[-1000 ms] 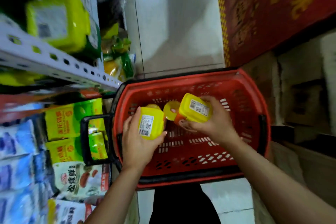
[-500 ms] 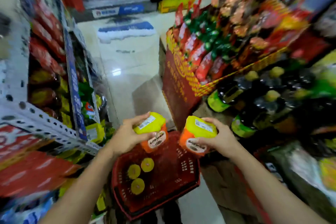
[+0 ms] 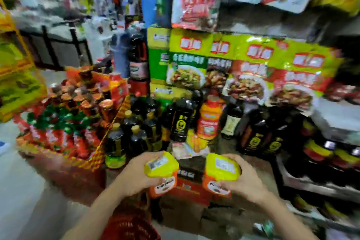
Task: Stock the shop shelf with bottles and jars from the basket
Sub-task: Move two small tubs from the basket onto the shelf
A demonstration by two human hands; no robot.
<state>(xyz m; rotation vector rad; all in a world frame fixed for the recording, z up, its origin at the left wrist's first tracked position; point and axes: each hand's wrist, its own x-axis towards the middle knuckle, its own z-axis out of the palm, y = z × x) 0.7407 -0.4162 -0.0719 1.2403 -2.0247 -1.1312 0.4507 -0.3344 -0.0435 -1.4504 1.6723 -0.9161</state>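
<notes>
Jars with yellow lids and orange bodies are the goods in hand at this moment, one for each hand. The left hand point(image 3: 134, 177) holds the left jar point(image 3: 161, 171) and the right hand point(image 3: 247, 179) holds the right jar point(image 3: 220, 173). Each grip is clamped round the lid and the upper part of its jar. Both jars are in the air, side by side but apart, and they touch nothing except the hands. They are in front of the shelf point(image 3: 315, 189), near its front edge and not yet over it. On the shelf behind them stand many dark bottles point(image 3: 181, 121) and one orange bottle point(image 3: 209, 121), and green and red packets point(image 3: 251, 72) are displayed above these. The red basket point(image 3: 128, 226) is low, at the bottom edge of the view, under the left forearm. It is blurred, so I cannot tell how many jars or bottles remain inside it. As I judge it, the task is somewhere in the middle. These two jars are out of the basket but not yet set down, and a free place among the bottles must be found for them. After that, whatever the basket contains is left to be stocked.
</notes>
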